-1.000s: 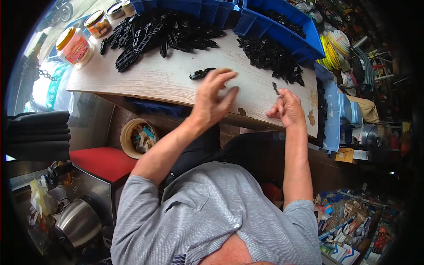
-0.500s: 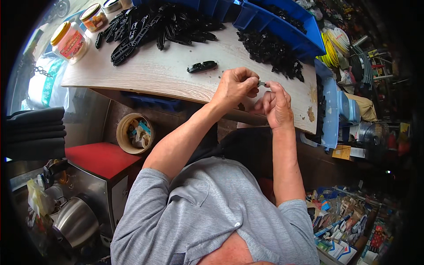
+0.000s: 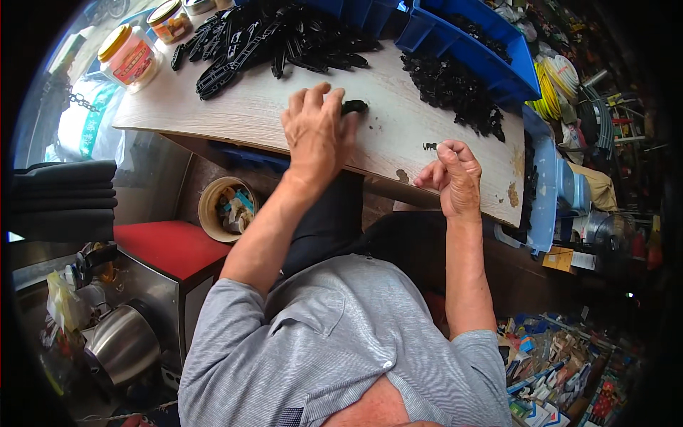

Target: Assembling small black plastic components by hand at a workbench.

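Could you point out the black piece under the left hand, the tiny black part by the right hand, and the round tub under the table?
Black piece (image 3: pixel 354 107), head view, its end showing past the fingers.
Tiny black part (image 3: pixel 430 146), head view, its middle.
Round tub (image 3: pixel 206 206), head view, its left rim.

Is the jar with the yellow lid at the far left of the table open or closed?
Closed. The plastic jar stands upright on the table with its yellow lid seated flat on top.

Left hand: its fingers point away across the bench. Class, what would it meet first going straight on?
Probably the pile of long black plastic parts beyond the left hand, which already covers a small black piece; depth is uncertain.
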The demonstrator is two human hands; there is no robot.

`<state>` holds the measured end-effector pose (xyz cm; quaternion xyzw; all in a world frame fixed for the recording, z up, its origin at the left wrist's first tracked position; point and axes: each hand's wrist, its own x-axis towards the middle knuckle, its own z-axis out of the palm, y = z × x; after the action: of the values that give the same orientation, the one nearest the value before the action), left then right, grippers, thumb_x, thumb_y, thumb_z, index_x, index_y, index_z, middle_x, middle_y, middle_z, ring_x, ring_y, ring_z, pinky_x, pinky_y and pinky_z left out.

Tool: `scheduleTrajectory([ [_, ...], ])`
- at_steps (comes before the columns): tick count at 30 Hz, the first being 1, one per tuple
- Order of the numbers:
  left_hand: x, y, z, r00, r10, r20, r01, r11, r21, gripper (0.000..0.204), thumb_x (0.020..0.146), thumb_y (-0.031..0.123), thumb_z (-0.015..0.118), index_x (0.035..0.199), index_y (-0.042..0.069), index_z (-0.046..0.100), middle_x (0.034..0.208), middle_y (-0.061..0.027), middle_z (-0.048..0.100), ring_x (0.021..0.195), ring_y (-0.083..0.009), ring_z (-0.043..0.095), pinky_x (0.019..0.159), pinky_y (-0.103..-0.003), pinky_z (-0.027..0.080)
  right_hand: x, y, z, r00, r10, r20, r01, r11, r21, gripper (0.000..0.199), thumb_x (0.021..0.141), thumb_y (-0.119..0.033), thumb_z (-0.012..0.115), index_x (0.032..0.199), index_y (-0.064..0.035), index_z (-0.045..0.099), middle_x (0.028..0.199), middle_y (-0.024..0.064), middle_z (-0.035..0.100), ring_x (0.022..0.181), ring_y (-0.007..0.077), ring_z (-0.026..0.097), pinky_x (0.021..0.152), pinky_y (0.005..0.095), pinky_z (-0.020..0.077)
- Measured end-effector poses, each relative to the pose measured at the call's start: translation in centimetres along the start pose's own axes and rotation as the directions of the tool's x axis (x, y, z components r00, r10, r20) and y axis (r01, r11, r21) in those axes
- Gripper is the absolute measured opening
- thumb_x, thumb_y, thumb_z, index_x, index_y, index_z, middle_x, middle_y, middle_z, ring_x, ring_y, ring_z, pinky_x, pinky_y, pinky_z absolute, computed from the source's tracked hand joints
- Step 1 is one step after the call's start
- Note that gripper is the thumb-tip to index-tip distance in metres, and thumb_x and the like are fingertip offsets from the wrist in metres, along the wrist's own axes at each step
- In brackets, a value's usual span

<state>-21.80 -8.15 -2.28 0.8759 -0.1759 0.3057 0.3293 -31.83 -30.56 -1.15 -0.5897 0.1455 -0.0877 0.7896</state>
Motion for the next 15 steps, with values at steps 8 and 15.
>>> scheduleTrajectory([
  [8,-0.8,0.7,0.3,0.914,-0.044,0.403,0.288,0.77,-0.569,0.022,0.088,0.009,0.071,0.109,0.002,0.067,0.088,-0.0074,0.07,0.075,-0.0084,0.06,0.064,-0.024,0.049,0.6,0.7,1.0,0.999,-0.048,-0.023,0.051,0.991,0.121,0.012,0.095,-0.019,0.067,0.104,-0.0111,0.065,0.06,0.0062,0.059,0.065,0.0252,0.069,0.064,0.0452,0.063],
  [15,-1.4,5.0,1.3,0.665,-0.012,0.747,0.74,0.148,-0.656,0.025,0.09,0.01,0.072,0.113,0.0,0.068,0.091,-0.0035,0.07,0.073,-0.0075,0.065,0.061,-0.022,0.055,0.3,0.7,1.2,0.991,-0.069,0.118,0.045,0.979,0.197,0.012,0.092,-0.012,0.071,0.104,-0.0114,0.067,0.074,0.0031,0.067,0.066,0.0153,0.067,0.061,0.0269,0.0546],
])
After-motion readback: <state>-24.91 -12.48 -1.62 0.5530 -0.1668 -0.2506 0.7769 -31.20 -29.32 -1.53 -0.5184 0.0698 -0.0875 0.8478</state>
